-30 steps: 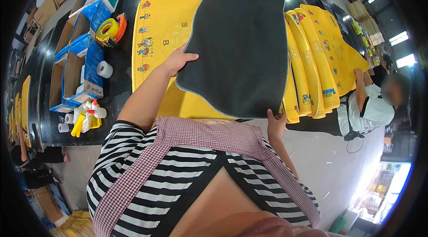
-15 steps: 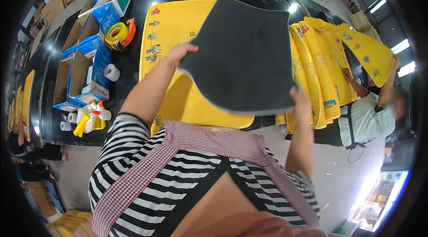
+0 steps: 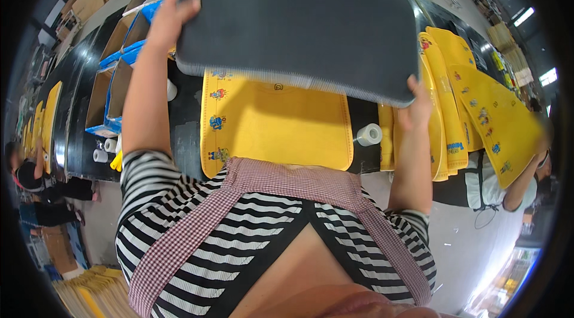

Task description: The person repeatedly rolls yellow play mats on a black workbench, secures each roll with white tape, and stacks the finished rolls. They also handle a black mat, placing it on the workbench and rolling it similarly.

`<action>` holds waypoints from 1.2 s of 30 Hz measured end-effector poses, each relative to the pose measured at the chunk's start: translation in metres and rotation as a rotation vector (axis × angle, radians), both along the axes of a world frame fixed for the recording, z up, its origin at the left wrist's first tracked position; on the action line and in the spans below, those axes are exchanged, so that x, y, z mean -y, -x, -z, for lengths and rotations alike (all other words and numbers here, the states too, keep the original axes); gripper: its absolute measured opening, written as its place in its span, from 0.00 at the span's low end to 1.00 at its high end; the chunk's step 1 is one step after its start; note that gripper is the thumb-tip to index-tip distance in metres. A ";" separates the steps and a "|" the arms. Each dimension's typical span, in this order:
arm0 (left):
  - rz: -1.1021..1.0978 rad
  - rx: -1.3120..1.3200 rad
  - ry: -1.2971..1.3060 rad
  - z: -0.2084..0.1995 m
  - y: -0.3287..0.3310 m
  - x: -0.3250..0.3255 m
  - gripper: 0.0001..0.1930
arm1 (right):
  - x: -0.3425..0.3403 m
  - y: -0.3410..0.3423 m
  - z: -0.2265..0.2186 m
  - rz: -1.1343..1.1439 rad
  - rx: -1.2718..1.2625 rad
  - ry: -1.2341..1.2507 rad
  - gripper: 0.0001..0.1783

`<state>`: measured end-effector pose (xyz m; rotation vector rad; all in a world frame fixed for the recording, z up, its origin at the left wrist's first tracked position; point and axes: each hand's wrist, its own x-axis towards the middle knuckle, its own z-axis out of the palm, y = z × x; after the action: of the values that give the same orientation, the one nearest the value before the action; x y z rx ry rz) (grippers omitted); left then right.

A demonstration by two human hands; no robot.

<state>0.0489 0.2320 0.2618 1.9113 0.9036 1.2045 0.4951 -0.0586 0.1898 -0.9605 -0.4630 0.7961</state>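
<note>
I hold a large mat (image 3: 299, 25) up over the table, its plain dark grey side toward me and its near edge pale and stitched-looking. My left hand (image 3: 170, 19) grips its left edge, with the thumb on the grey face. At the lower right corner my right hand (image 3: 417, 103) is closed on the mat; some of its fingers are hidden behind it. Below the raised mat lies a yellow mat (image 3: 281, 132) with small cartoon figures along its left side. Its far part is covered from view.
Blue and brown cardboard boxes (image 3: 119, 82) stand on the black table at the left. A white tape roll (image 3: 370, 134) lies right of the yellow mat, near a stack of folded yellow mats (image 3: 439, 109). At the far right a co-worker (image 3: 520, 195) handles another yellow mat (image 3: 496, 121).
Both hands have lifted the grey-backed mat up and away from me, the left hand rising most. A tape roll now shows beside the yellow mat. The co-worker's mat has swung lower.
</note>
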 end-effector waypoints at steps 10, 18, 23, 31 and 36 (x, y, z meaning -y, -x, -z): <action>-0.287 -0.427 0.456 0.246 0.088 0.164 0.43 | 0.059 0.051 0.236 -0.286 0.139 0.662 0.12; -0.170 -0.540 0.508 0.265 0.112 0.188 0.46 | 0.089 0.042 0.219 -0.354 0.252 0.742 0.12; -0.397 -0.225 0.822 0.259 0.102 0.219 0.37 | 0.103 0.059 0.190 -0.342 0.418 0.929 0.16; -0.071 -0.205 0.994 0.223 0.079 0.104 0.15 | -0.053 0.022 0.166 -0.514 0.365 0.733 0.21; -0.261 0.237 0.409 0.035 0.081 -0.077 0.14 | -0.214 0.011 -0.062 -0.266 0.113 -0.162 0.06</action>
<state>-0.0320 0.3092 0.2268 1.3282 1.1886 1.2481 0.4845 0.1556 0.2519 -0.8043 -0.7531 0.9305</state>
